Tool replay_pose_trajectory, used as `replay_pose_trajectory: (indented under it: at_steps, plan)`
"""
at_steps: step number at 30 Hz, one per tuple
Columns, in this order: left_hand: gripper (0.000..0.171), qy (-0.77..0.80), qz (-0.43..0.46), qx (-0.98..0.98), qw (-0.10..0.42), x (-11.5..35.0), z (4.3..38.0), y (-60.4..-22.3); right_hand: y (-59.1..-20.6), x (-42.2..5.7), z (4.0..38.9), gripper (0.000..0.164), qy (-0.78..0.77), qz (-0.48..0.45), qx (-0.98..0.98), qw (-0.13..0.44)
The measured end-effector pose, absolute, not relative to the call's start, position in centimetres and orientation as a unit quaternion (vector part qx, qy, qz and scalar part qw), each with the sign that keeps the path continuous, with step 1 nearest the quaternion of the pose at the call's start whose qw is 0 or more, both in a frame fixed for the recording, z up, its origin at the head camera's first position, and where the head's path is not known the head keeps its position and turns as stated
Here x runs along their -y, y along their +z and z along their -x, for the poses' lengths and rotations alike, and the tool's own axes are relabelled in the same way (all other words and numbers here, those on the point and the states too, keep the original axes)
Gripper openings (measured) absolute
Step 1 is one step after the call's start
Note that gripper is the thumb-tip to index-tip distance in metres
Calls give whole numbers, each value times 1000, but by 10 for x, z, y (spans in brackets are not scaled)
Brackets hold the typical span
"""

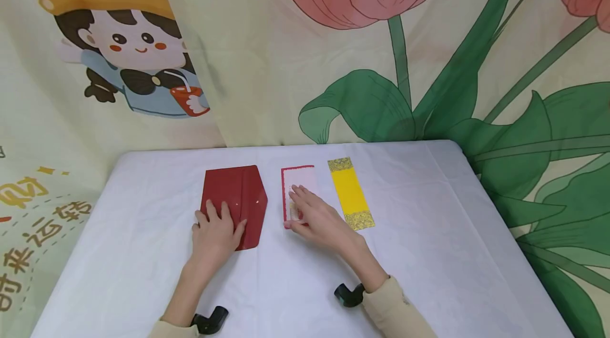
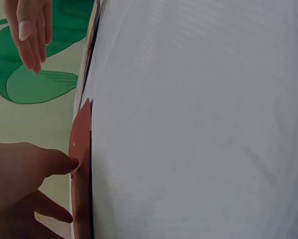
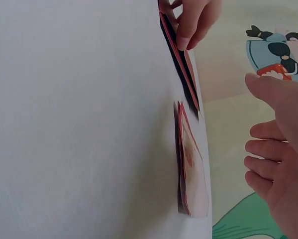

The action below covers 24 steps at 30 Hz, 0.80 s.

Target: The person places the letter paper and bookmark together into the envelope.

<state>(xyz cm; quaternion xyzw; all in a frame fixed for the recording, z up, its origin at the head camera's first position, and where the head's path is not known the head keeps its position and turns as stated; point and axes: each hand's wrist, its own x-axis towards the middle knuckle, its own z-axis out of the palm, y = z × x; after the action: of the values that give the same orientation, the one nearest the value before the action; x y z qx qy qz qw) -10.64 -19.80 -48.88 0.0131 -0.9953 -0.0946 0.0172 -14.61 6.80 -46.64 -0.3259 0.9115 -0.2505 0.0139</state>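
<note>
A dark red envelope-like folder [image 1: 254, 195] with a pointed flap lies left of the table's middle. Spread across its lower part, my left hand [image 1: 213, 234] rests with fingertips on it; the left wrist view shows the thumb [image 2: 61, 163] touching its surface. To the right lies a pale card [image 1: 305, 176] with a red border, looking folded in the right wrist view. Above this card hovers my right hand [image 1: 319, 216], fingers loosely extended and apart from it, hiding its lower part. A yellow strip [image 1: 351, 189] with glittery gold ends lies just beyond the right hand.
A white cloth [image 1: 452, 253] covers the table. Behind the table's back edge hangs a printed curtain [image 1: 252, 62] with tulips and a cartoon figure. Black wrist-worn devices [image 1: 349, 295] sit at both sleeves.
</note>
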Motion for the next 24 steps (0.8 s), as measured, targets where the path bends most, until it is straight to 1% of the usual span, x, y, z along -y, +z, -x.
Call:
replay_pose_trajectory:
  at_steps: [8, 17, 20, 24]
  plan:
    - [74, -93, -29, 995, 16, 195, 103, -491, -471, -42, 148, 67, -202, 342, -918, 18]
    - [74, -97, -28, 994, 28, 195, 104, -490, -470, -7, 151, 64, -175, 353, -919, 31]
    - [73, -95, -22, 995, 31, 195, 104, -489, -471, 2, 152, 65, -164, 351, -921, 45]
    - [69, -93, -21, 995, 19, 193, 104, -485, -472, 12, 153, 67, -149, 360, -920, 49]
